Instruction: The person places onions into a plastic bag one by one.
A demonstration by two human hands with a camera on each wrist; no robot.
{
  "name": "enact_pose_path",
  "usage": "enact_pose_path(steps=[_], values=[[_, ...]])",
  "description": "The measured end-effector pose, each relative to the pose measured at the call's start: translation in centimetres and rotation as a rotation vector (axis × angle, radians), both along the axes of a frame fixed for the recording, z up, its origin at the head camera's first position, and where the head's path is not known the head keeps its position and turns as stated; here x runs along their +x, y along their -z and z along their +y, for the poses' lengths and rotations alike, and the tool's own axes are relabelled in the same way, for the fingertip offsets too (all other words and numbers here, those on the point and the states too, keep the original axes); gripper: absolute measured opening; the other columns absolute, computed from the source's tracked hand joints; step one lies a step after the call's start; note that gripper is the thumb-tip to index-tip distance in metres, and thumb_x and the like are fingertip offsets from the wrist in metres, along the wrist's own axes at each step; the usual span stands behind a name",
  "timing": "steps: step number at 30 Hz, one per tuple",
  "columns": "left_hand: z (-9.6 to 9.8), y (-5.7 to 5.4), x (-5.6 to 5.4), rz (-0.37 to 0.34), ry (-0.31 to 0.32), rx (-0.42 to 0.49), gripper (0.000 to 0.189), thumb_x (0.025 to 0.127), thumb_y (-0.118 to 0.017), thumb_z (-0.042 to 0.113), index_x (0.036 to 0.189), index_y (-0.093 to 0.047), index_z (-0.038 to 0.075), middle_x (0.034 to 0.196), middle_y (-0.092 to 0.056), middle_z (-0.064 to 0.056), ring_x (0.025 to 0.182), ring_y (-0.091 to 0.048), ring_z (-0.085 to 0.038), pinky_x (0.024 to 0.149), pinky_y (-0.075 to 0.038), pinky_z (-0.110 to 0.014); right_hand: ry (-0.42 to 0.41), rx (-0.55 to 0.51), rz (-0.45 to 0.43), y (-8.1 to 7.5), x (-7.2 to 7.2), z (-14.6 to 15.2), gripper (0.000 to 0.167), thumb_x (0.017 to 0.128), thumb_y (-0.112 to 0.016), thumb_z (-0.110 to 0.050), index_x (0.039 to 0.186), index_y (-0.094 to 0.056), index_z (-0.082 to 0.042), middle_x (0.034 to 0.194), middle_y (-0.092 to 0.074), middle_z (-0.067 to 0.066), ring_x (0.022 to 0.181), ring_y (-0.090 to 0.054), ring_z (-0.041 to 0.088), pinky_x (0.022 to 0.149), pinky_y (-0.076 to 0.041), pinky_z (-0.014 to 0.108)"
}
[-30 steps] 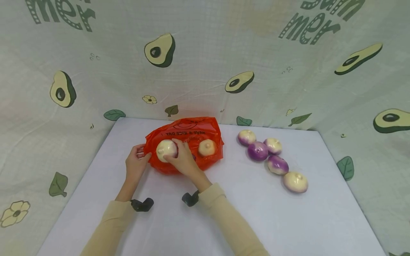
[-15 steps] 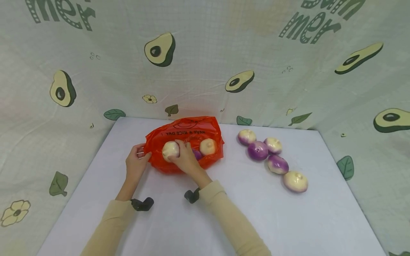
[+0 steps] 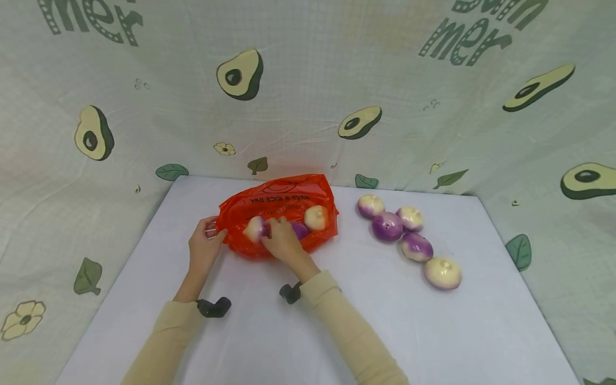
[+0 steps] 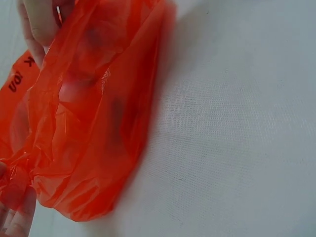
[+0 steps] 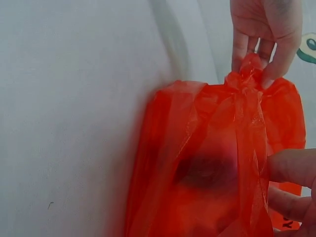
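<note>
Head view: the right hand [image 3: 283, 240] reaches into the mouth of the red bag [image 3: 315, 185], its grip curled on a turnip [image 3: 253, 229] low in the bag. A purple turnip [image 3: 299, 230] and a white turnip [image 3: 316, 217] sit alongside. The left hand [image 3: 204, 244] grips the bag's left edge. Five loose turnips [image 3: 387, 226] lie on the tabletop [image 3: 481, 337]. The step appears to be bagging this turnip; next calls for the right grip to loosen once it rests, the left holding the mouth wide.

Left wrist view: the left grip pinches bunched plastic.

Right wrist view: film hides the turnip, so I cannot tell how firmly it is held.
</note>
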State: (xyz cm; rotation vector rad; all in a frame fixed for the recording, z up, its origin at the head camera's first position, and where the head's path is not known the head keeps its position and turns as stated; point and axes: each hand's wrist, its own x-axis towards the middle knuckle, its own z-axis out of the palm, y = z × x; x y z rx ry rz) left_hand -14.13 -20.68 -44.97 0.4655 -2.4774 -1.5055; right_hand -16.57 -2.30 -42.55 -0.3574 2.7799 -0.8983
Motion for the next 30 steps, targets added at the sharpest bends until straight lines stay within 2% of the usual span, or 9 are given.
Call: enact_pose_path(steps=[5, 10, 13, 19, 22, 27, 30], values=[[0.0, 0.1, 0.0, -0.013, -0.002, -0.002, 0.040, 0.091, -0.055, 0.015, 0.129, -0.048, 0.008, 0.117, -0.056, -0.016, 0.099, -0.054, -0.025, 0.063, -0.041, -0.002, -0.015, 0.041, 0.004, 0.1, 0.0, 0.2, 0.039, 0.089, -0.061, -0.026, 0.122, -0.055, -0.008, 0.108, -0.055, 0.010, 0.102, -0.051, 0.023, 0.089, -0.050, 0.037], [0.0, 0.2, 0.0, -0.018, -0.006, -0.002, 0.040, 0.091, -0.056, 0.016, 0.130, -0.048, 0.009, 0.118, -0.056, -0.015, 0.100, -0.055, -0.025, 0.065, -0.043, -0.004, -0.047, 0.101, -0.012, -0.1, 0.1, 0.4, 0.027, 0.090, -0.059, -0.032, 0.104, -0.061, -0.009, 0.091, -0.054, 0.005, 0.089, -0.049, 0.018, 0.077, -0.050, 0.029], [0.0, 0.2, 0.1, -0.025, -0.004, -0.005, 0.040, 0.091, -0.056, 0.016, 0.130, -0.048, 0.009, 0.119, -0.056, -0.015, 0.100, -0.055, -0.025, 0.066, -0.045, -0.005, -0.045, 0.066, -0.022, -0.3, 0.2, 0.7, 0.023, 0.090, -0.058, -0.030, 0.100, -0.062, -0.009, 0.088, -0.054, 0.003, 0.083, -0.048, 0.016, 0.070, -0.047, 0.024], [0.0, 0.2, 0.1, -0.026, 0.000, -0.013, 0.040, 0.091, -0.055, 0.016, 0.130, -0.047, 0.009, 0.119, -0.056, -0.015, 0.100, -0.054, -0.024, 0.065, -0.043, -0.004, -0.030, -0.052, 0.010, -1.0, 0.4, 1.7, 0.026, 0.090, -0.055, -0.024, 0.109, -0.062, -0.007, 0.083, -0.054, 0.004, 0.075, -0.050, 0.015, 0.063, -0.044, 0.021], [0.0, 0.1, 0.1, -0.017, 0.002, -0.011, 0.040, 0.091, -0.055, 0.016, 0.130, -0.048, 0.009, 0.119, -0.056, -0.015, 0.099, -0.054, -0.024, 0.064, -0.042, -0.002, -0.029, -0.097, 0.048, -1.5, 0.6, 2.6, 0.026, 0.091, -0.055, -0.023, 0.111, -0.062, -0.007, 0.086, -0.059, 0.004, 0.079, -0.053, 0.016, 0.070, -0.048, 0.022], [0.0, 0.1, 0.1, -0.021, 0.000, -0.011, 0.040, 0.091, -0.055, 0.016, 0.130, -0.047, 0.009, 0.119, -0.056, -0.015, 0.100, -0.054, -0.024, 0.066, -0.043, -0.003, -0.018, -0.202, 0.074, -2.3, 1.1, 4.2, 0.025, 0.092, -0.057, -0.023, 0.114, -0.061, -0.011, 0.106, -0.063, 0.002, 0.094, -0.055, 0.016, 0.086, -0.051, 0.028], [-0.1, 0.2, 0.1, -0.026, 0.000, -0.012, 0.040, 0.091, -0.055, 0.016, 0.130, -0.047, 0.009, 0.119, -0.055, -0.015, 0.100, -0.054, -0.024, 0.066, -0.043, -0.004, -0.008, -0.268, 0.075, -3.0, 1.6, 5.2, 0.026, 0.092, -0.057, -0.023, 0.114, -0.061, -0.012, 0.109, -0.062, 0.001, 0.097, -0.055, 0.016, 0.087, -0.051, 0.031]])
